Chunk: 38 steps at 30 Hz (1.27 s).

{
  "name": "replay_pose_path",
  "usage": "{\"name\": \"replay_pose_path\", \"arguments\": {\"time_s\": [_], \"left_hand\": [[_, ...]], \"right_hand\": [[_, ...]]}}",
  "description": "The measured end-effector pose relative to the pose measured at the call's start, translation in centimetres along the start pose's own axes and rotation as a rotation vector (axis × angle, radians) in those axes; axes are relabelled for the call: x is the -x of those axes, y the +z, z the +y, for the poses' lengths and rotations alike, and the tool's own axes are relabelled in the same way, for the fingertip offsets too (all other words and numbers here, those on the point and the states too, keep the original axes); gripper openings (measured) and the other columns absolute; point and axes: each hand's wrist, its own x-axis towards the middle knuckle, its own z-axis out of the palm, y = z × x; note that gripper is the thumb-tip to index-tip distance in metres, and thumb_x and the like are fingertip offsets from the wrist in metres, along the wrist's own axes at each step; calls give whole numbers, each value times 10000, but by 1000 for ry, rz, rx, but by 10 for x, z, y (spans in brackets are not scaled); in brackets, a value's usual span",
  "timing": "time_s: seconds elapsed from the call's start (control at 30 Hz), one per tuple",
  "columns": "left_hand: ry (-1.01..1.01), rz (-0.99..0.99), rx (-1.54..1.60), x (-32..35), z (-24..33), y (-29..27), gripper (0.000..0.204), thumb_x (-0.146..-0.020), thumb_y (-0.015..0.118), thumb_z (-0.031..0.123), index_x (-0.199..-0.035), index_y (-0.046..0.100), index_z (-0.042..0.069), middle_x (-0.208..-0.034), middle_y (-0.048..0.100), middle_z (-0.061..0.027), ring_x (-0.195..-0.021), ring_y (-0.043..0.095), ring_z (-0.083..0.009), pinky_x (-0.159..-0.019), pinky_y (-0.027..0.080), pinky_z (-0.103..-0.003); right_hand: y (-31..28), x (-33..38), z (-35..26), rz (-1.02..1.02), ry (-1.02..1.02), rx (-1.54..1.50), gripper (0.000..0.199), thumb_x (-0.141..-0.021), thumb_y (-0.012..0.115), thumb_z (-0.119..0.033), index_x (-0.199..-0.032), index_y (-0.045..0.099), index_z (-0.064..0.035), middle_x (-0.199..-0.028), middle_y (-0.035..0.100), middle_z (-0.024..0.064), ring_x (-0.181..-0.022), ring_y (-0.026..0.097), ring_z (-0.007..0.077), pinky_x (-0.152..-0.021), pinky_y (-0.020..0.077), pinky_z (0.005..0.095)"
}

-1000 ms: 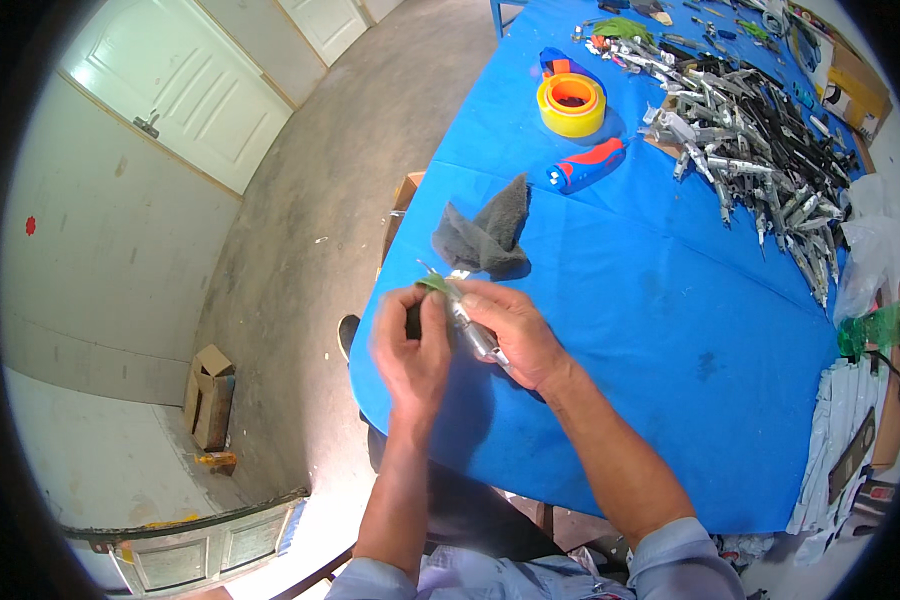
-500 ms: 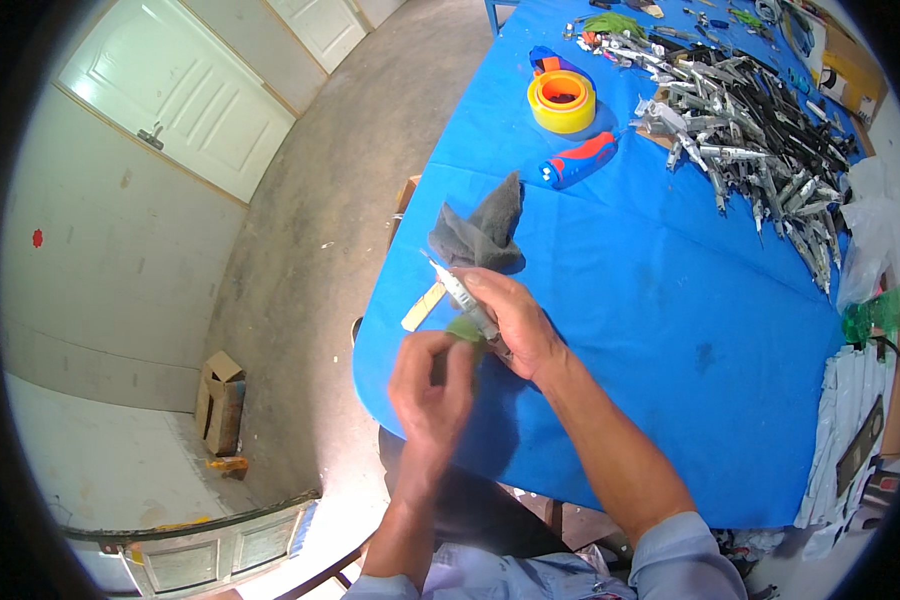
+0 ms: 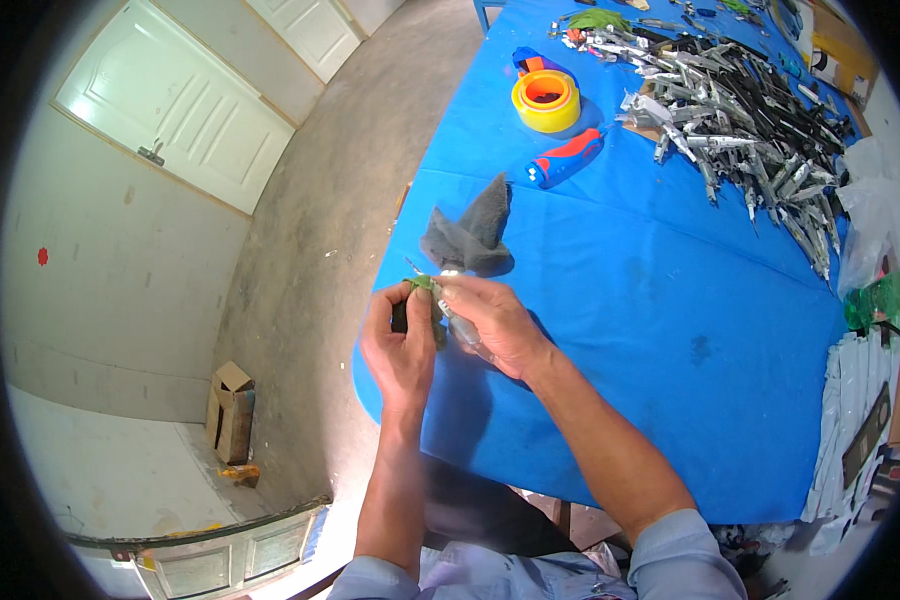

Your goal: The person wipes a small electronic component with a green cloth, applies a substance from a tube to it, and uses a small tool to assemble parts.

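My right hand (image 3: 500,325) grips a slim, silver-white pen-shaped part (image 3: 462,328) with a thin pointed tip, held aslant over the table's near left corner. Close against its tip end, my left hand (image 3: 400,350) pinches a small green cloth (image 3: 422,283) between thumb and fingers. The cloth touches the part just below the thin point. Just beyond both hands lies a crumpled dark grey cloth (image 3: 482,240) on the blue table cover (image 3: 620,400).
A yellow and orange tape roll (image 3: 547,112) and a red-and-blue handled tool (image 3: 566,160) lie farther back. A large heap of silver and black pen-shaped parts (image 3: 760,140) covers the far right. Clear plastic (image 3: 870,200) sits along the right edge; a cardboard box (image 3: 232,412) stands on the floor.
My left hand has moved up and brought the green cloth onto the part's tip end. The view has shifted slightly, and the pale yellow strip beside the hands is now hidden.
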Motion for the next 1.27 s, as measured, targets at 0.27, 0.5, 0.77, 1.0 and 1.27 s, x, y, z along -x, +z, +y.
{"name": "replay_pose_path", "arguments": {"time_s": [0.27, 0.5, 0.77, 1.0, 1.27], "left_hand": [[-51, 48, 64, -10, 2, -2, 188, -1029, 715, 154, -1041, 705, -33, -799, 669, -1, -700, 570, -52, -607, 465, -229], [138, -166, -122, 39, 30, -5, 83, -969, 739, 44, -971, 685, -18, -852, 671, -60, -719, 588, -101, -632, 475, -266], [202, -156, -118, 28, 23, 5, 84, -978, 725, 51, -983, 692, -25, -872, 669, -95, -739, 599, -131, -682, 487, -282], [114, -5, -191, -3, 18, -2, 131, -1000, 718, 98, -1039, 721, -27, -861, 712, -90, -769, 630, -122, -702, 520, -299], [99, -39, -295, 3, -27, -17, 228, -1017, 715, 177, -1121, 753, -22, -865, 739, -78, -796, 664, -124, -737, 540, -283]], "right_hand": [[-4, -4, 4, 11, -17, -73, 332, -1104, 541, -240, -1299, 671, -4, -724, 557, -40, -539, 478, 38, -457, 372, 241], [0, -7, -1, 108, -69, -173, 336, -1080, 559, -230, -1304, 667, -4, -988, 667, 9, -844, 619, 89, -724, 518, 256], [-9, -7, 6, 27, -49, -99, 334, -1073, 569, -229, -1289, 683, -2, -1074, 677, 28, -983, 625, 105, -849, 517, 275], [-6, -12, 16, -18, -88, 42, 348, -1092, 533, -227, -1314, 673, 3, -821, 621, -19, -624, 529, 47, -490, 397, 233], [-15, -9, 10, -75, -17, -126, 412, -1093, 519, -266, -1405, 637, -24, -915, 625, 11, -689, 543, 78, -586, 440, 250]]}}
